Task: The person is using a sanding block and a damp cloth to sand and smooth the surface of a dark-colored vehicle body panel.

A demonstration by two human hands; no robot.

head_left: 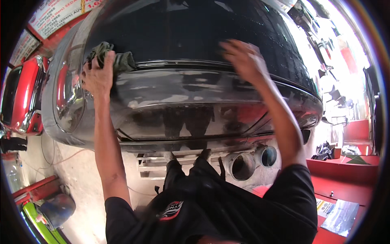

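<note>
In front of me is a dark car; its bumper has pale, dull patches. My left hand is closed on a crumpled dark green cloth, pressed to the car beside the lamp. Some of those fingers are hidden behind the cloth. Over the lower edge of the dark panel, to the right, is my right hand. Its fingers are stretched out and hold nothing that I can see, though motion smears their tips.
Below the bumper stand two buckets, next to a slatted wooden piece on the floor. A red vehicle is at far left, a blue container at lower left. At right runs a red bench with a plastic packet.
</note>
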